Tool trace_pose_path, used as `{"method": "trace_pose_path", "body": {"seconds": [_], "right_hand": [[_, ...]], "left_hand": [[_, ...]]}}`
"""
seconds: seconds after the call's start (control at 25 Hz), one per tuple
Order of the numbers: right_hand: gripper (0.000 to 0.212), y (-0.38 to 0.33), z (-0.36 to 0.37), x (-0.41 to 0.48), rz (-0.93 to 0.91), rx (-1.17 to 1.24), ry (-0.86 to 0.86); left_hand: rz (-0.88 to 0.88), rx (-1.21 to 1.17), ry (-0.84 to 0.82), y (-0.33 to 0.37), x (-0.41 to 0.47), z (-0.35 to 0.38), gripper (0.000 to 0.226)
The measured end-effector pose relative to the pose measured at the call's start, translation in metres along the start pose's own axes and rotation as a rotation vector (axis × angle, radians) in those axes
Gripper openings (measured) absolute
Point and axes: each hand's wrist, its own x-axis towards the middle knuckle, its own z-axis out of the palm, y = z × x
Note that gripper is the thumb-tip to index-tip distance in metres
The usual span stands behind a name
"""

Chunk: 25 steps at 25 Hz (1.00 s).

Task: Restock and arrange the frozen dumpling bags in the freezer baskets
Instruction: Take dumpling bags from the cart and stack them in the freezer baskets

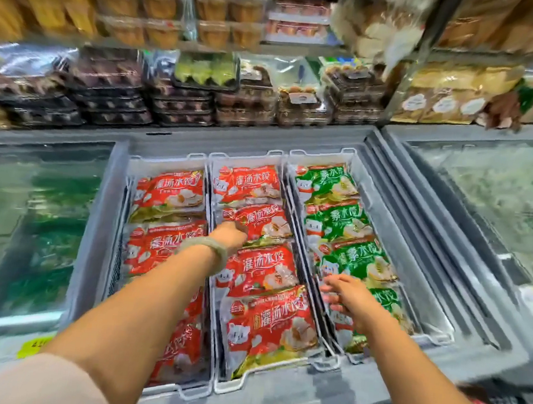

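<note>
Open chest freezer (274, 396) w/ 3 white baskets side by side. The left basket (165, 162) & middle basket (246, 159) hold red dumpling bags (264, 327), the right basket (320, 156) holds green dumpling bags (337, 222). All lie label-up & overlapped like shingles, near over far, prob. so each print can be read & colours are sorted per basket. The left hand (228, 235), bracelet (203, 248) at the wrist, reaches far into the middle basket & lies on the near-left edge of the 2nd red bag (263, 224) from the far end. Its fingers are hidden, so can't tell if it grips or just presses; looks like squaring that bag in its row. The right hand (344, 294) has fingers spread & straight, holding nothing, low over a green bag by the divider btwn middle & right baskets; contact unclear. A glass lid (32, 213) covers the left section.
</note>
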Motion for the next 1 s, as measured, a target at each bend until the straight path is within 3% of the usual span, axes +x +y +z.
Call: {"method": "trace_pose_path", "body": {"seconds": [0.24,0.56,0.72,0.88,1.0], "right_hand": [[0.016,0.049,-0.108,-0.043,0.022,0.148,0.123],[0.014,0.149,-0.271,-0.072,0.132,0.304,0.252],[0.016,0.211,-0.344,-0.079,0.192,0.353,0.323],[0.008,0.262,-0.379,-0.086,0.281,0.401,0.386],[0.011,0.296,-0.388,-0.090,0.361,0.511,0.383]], "left_hand": [[0.143,0.062,-0.084,0.078,-0.035,0.087,0.029],[0.214,0.169,-0.261,0.170,-0.079,0.271,0.031],[0.283,0.184,-0.409,0.202,-0.108,0.367,0.007],[0.224,0.219,-0.533,0.215,-0.122,0.438,0.022],[0.138,0.260,-0.634,0.214,-0.129,0.486,0.020]]}}
